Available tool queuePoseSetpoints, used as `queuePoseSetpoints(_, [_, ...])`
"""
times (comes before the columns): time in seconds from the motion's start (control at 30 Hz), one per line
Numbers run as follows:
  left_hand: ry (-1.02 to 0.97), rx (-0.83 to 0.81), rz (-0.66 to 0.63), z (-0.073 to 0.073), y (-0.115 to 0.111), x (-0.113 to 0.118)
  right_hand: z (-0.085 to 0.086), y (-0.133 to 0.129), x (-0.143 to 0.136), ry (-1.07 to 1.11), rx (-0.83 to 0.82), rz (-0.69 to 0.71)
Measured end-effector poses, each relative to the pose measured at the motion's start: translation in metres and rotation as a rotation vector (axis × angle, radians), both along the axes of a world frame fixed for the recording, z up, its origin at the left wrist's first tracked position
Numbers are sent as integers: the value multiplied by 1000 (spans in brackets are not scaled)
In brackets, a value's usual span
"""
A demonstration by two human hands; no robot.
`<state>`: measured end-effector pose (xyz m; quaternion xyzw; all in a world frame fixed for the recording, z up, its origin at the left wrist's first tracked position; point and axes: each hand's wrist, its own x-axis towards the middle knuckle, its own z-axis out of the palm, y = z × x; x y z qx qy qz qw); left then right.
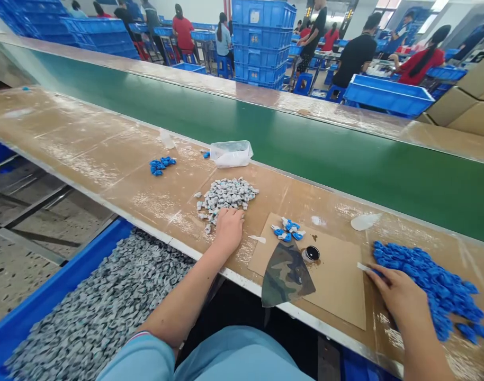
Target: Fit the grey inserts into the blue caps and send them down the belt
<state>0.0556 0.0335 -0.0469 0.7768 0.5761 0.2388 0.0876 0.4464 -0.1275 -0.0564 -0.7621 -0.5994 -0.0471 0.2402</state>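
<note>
My left hand (229, 227) rests at the near edge of a pile of small grey plastic pieces (231, 191), its fingers bent down and together. What lies under the fingertips is hidden. Between the thumb and fingers of my right hand (403, 296) is a small blue plastic piece with a whitish end (361, 266) sticking out to the left. Beside that hand spreads a heap of blue plastic pieces (424, 275). Several blue-and-grey pieces (288, 229) lie on a cardboard sheet (341, 286), near a small pot of dark liquid (312, 254) and a camouflage cloth (287, 275).
A clear plastic tray (232, 154) and a small blue cluster (161, 165) lie farther back. Beyond the bench runs a green conveyor belt (266, 127). A blue bin (118, 233) full of grey pieces stands below left. Stacked blue crates (261, 42) and seated people are behind.
</note>
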Motion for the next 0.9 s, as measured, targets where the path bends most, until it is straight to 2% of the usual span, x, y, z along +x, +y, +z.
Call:
queuePoseSetpoints(0.13, [-83, 46, -25, -5, 1, -1, 1, -8, -10, 60, 37, 37])
queuePoseSetpoints(0.2, [-223, 54, -40, -4, -4, 0, 6, -12, -18, 88, 64, 19])
queuePoseSetpoints(0.27, [-416, -9, -51, -1, -14, 7, 12, -12, -33, 154, 105, 9])
queuePoseSetpoints(0.33, [-642, -175, -77, 3, -30, 19, 20, -9, -52, 247, 134, 61])
queuePoseSetpoints(0.43, [-962, -532, -148, 5, -56, 42, 30, 2, -84, 339, 116, 210])
queuePoseSetpoints(0.53, [-1163, -800, -185, 4, -76, 61, 37, 13, -105, 330, 67, 305])
queuePoseSetpoints(0.67, [-1217, -929, -210, 0, -87, 72, 38, 20, -114, 297, 12, 324])
queuePoseSetpoints(0.9, [-1162, -889, -251, -8, -90, 75, 38, 23, -115, 215, 10, 363])
